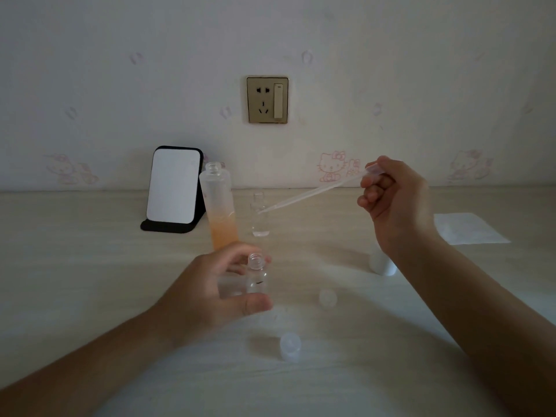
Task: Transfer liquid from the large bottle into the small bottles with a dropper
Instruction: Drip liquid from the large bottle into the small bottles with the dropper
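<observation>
**Dropper held in the air between the bottles**

Closest to the camera lies a loose translucent cap (pixel 290 346) on the counter (pixel 120 266), and a second cap (pixel 327 297) lies a little farther back. Behind them the left grip (pixel 210 284) is curled around a small bottle (pixel 257 276), with the thumb in front and the fingers behind. This bottle is upright and its mouth is open.

The right grip (pixel 391 200) pinches the bulb end of the dropper (pixel 310 192), which slopes down to the left. Its tip shows in front of a second small bottle (pixel 260 216), which stands farther back with a little clear liquid at its bottom. Whether the tip touches it, I cannot tell.

The large bottle (pixel 216 203) stands uncapped just left of that one. Its lower part is orange, and its base is hidden behind the left fingers.

I judge this to be the carrying step. The tube is too pale to show if it is loaded. If it is, the next move calls for bringing the tip exactly over the narrow mouth of the held bottle, then a gentle squeeze of the bulb. If it is empty, the tip must first go down the neck of the large bottle.
</observation>
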